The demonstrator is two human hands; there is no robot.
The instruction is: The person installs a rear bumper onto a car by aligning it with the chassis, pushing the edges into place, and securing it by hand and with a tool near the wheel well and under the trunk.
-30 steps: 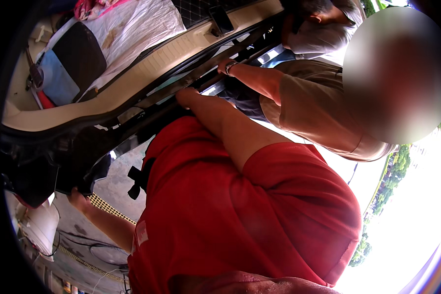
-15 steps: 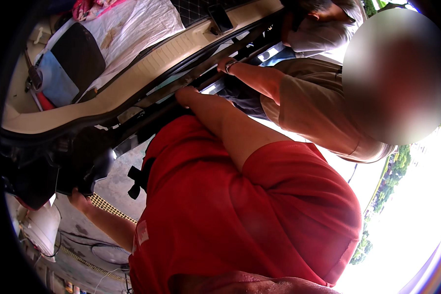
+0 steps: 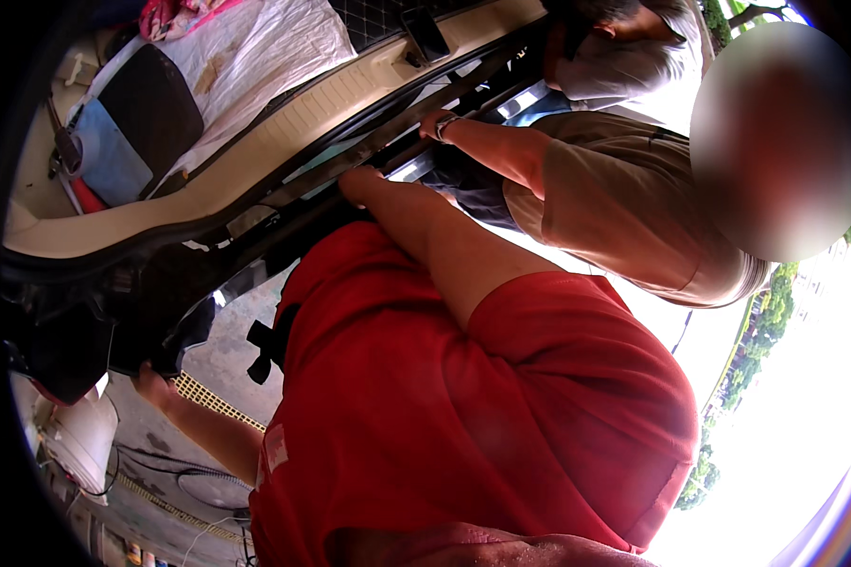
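The red shirt (image 3: 463, 406) fills the lower middle of the frame; at lower left, the left hand (image 3: 151, 383) meets the lower edge of a black moulded panel (image 3: 161, 331), though whether its fingers pinch that edge I cannot tell; above the shirt, near the upper middle, the right hand (image 3: 359, 187) lies on a long dark bar (image 3: 323, 205) running diagonally toward the upper right, its fingers partly hidden, so its grip cannot be told either; farther along the bar is a co-worker's hand (image 3: 432, 125) with a wristwatch (image 3: 444, 130); beyond the bar runs a beige vehicle sill (image 3: 284, 137), bearing a dark phone (image 3: 427, 36); a second co-worker (image 3: 624, 66) bends at upper right.
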